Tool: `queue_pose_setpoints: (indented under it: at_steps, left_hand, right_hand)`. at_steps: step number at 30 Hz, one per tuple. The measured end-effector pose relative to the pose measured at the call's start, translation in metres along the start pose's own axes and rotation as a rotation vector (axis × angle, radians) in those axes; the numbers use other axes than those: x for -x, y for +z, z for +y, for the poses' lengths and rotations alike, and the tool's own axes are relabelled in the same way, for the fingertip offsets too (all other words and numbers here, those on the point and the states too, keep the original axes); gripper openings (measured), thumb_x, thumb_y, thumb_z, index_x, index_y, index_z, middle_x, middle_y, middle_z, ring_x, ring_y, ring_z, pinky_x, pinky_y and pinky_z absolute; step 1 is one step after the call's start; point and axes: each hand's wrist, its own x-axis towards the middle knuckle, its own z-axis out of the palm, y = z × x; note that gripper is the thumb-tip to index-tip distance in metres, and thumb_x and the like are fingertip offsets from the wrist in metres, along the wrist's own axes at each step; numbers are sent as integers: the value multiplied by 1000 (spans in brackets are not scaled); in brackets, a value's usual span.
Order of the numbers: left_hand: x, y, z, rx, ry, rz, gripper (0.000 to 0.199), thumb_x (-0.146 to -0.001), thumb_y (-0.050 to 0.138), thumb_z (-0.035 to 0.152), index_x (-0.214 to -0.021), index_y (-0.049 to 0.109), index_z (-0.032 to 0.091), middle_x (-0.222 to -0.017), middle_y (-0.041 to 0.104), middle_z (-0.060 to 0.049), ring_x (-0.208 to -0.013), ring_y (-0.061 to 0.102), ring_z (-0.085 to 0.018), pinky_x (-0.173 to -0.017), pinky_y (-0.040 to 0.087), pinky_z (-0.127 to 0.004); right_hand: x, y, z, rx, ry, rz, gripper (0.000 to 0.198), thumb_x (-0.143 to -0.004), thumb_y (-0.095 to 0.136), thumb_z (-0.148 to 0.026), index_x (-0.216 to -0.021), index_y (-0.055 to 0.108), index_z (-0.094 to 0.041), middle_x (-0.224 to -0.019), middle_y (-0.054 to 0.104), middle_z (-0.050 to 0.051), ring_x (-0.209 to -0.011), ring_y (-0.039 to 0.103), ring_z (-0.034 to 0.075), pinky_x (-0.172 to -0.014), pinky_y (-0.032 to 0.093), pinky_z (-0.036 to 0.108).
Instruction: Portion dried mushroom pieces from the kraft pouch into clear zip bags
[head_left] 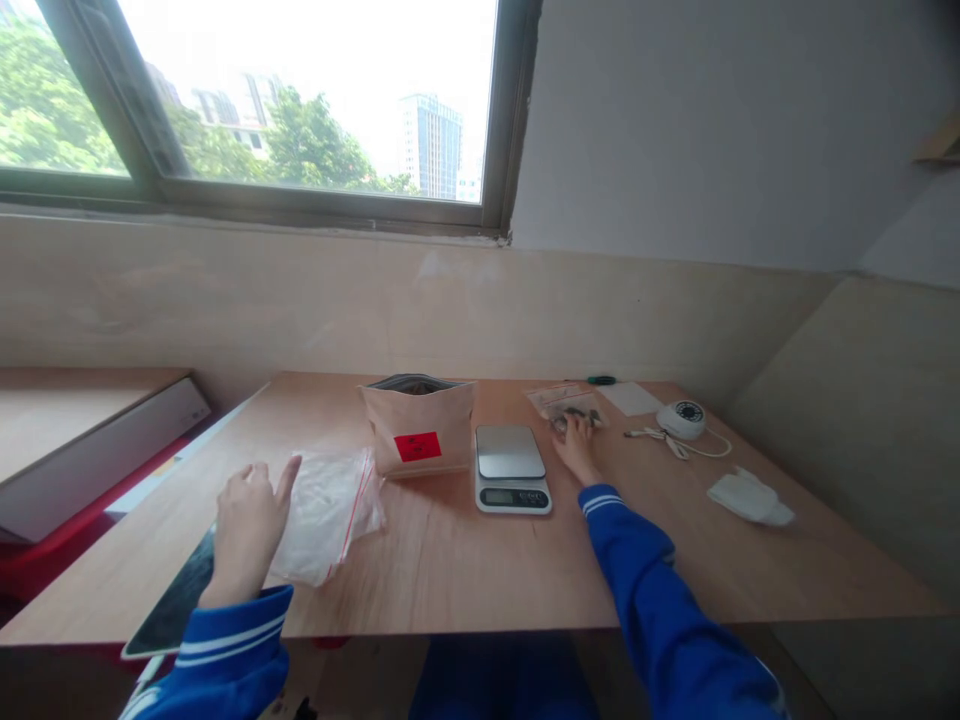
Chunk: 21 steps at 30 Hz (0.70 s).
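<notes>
My right hand [577,450] reaches to the back of the table, its fingers curled onto the near edge of a small clear zip bag [551,400]. Something dark green shows inside that bag. Above the table's left side hovers my left hand [251,525], thumb spread from half-bent fingers, with nothing visible in it. Just right of it lie flat clear zip bags [319,515] with red seal strips. A digital kitchen scale [511,455] sits between the hands, its metal platform bare. Beside it stands an open brown pouch [420,425] with a red label; its contents are hidden.
At the right are a white dome camera [681,420] with its cable, and a crumpled white tissue [750,497]. White paper [630,399] and a green-handled tool [601,380] lie at the back. A dark tablet [176,605] rests under my left forearm, by the front edge.
</notes>
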Motion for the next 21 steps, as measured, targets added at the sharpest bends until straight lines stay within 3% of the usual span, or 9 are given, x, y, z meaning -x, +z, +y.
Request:
queue_pose_setpoints:
  at_steps: [2, 3, 6, 9, 14, 17, 21]
  left_hand:
    - [0, 14, 2, 8, 164, 122, 74, -88, 23, 57, -126, 51, -1, -137, 43, -31, -130, 39, -42, -102, 34, -53]
    - [1, 21, 2, 27, 257, 107, 71, -89, 24, 56, -132, 47, 5, -145, 38, -26, -135, 34, -38, -105, 32, -51]
    - [13, 43, -3, 13, 478, -167, 54, -90, 32, 51, -135, 48, 26, -149, 40, -8, -141, 26, -32, -110, 26, -51]
    - [28, 70, -5, -107, 464, -348, 48, -92, 35, 37, -136, 49, 25, -149, 41, -9, -143, 21, -33, -111, 22, -55]
    - [36, 104, 6, -201, 523, -331, 47, -91, 33, 25, -133, 52, 17, -149, 38, -17, -143, 20, -37, -110, 19, -58]
    - [31, 106, 19, -179, 486, -292, 45, -91, 33, 25, -129, 55, 15, -144, 42, -21, -140, 24, -39, -106, 21, -63]
    - [26, 90, 37, -157, 472, -217, 38, -88, 41, 24, -118, 64, 20, -141, 46, -17, -139, 22, -39, -105, 21, -60]
  right_hand:
    - [-3, 4, 8, 61, -19, 5, 31, -69, 54, -11, -99, 64, -10, -114, 61, 21, -112, 48, 32, -100, 32, 49]
    - [-3, 5, 9, 86, -27, 9, 29, -71, 52, -10, -97, 64, -10, -111, 62, 20, -110, 49, 31, -99, 32, 47]
    - [0, 1, 8, 138, -30, 47, 26, -76, 46, -12, -93, 66, -12, -103, 65, 18, -101, 53, 27, -94, 36, 43]
    - [12, -20, 2, 145, -27, 114, 29, -80, 43, -20, -96, 67, -12, -101, 67, 16, -94, 57, 26, -88, 40, 39]
    - [65, -77, -13, -58, 55, 370, 34, -82, 50, -39, -94, 68, -13, -94, 71, 15, -79, 63, 24, -74, 48, 36]
    - [103, -102, -32, -181, 195, 442, 38, -78, 56, -44, -96, 68, -12, -92, 71, 16, -77, 65, 24, -74, 50, 38]
    - [137, -115, -65, -326, 301, 368, 40, -76, 62, -48, -94, 67, -13, -94, 71, 15, -82, 67, 25, -77, 51, 38]
